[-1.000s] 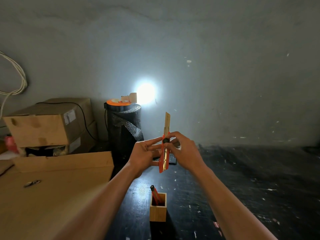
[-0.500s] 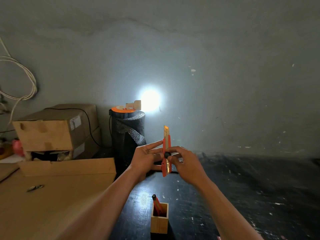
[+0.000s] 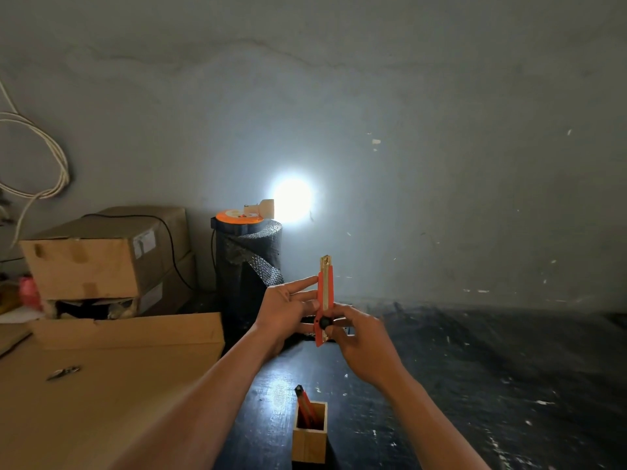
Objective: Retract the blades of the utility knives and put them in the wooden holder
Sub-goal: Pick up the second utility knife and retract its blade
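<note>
An orange utility knife (image 3: 325,296) stands upright in mid-air between both hands, with only a short metal tip showing above its body. My left hand (image 3: 288,308) steadies the knife from the left with its fingers spread along the handle. My right hand (image 3: 359,340) grips the lower end, thumb by the black slider knob. Below them a square wooden holder (image 3: 310,442) stands on the dark floor, with another red knife (image 3: 305,407) leaning inside it.
Stacked cardboard boxes (image 3: 101,259) sit at the left, with flat cardboard (image 3: 101,385) in front bearing a small metal piece (image 3: 62,372). A black bubble-wrap roll (image 3: 249,266) carries an orange reel and a glaring torch (image 3: 291,198). White cable (image 3: 44,154) hangs on the wall.
The long blade that stuck out above the knife has slid down into the body. The slider knob and my right thumb have moved down the handle. The camera view has dipped a little.
</note>
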The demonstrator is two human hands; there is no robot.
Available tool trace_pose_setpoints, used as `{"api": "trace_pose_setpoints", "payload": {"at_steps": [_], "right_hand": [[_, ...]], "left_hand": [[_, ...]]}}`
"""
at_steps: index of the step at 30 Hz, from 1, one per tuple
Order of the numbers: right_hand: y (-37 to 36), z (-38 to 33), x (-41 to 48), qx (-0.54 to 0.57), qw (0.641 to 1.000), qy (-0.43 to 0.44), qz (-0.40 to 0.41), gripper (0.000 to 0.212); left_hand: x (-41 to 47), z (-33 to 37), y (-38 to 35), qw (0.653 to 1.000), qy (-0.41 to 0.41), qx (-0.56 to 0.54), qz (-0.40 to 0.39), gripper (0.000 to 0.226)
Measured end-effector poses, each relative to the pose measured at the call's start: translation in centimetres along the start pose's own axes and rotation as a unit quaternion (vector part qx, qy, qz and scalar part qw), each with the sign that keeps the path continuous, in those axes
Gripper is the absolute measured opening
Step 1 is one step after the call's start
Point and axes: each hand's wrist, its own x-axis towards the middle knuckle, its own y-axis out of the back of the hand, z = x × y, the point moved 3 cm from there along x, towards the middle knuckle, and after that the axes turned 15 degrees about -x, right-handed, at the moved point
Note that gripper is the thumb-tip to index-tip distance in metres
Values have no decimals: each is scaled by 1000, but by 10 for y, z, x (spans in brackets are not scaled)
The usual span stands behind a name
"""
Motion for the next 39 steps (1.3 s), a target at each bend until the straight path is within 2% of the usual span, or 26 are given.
{"api": "trace_pose_setpoints", "payload": {"at_steps": [4,9,13,17,21,26,31,39], "right_hand": [[-2,-4,-4,9,1000,1,8,31],[-3,-5,-3,27,999,-28,19,16],[-6,-5,-6,38,998,-33,23,26],[-4,-5,-7,10,999,-16,29,26],[-3,-5,-8,22,999,-30,30,16],[-7,-3,-11,11,999,-18,27,24],[-7,-4,-11,6,999,-21,32,17],[-9,-2,-19,-4,1000,-5,27,29]], "left_hand": [[0,4,1,1000,2,-11,0,51],[-1,6,-1,1000,-6,-6,-4,53],[-2,8,-2,1000,-6,-18,-9,53],[-3,10,-3,1000,-9,-9,-8,52],[-6,9,-5,1000,-7,-15,-10,52],[-10,6,-3,1000,-4,-24,-7,49],[-11,5,-3,1000,-5,-27,-11,51],[-14,-7,-2,999,3,-40,-10,52]]}}
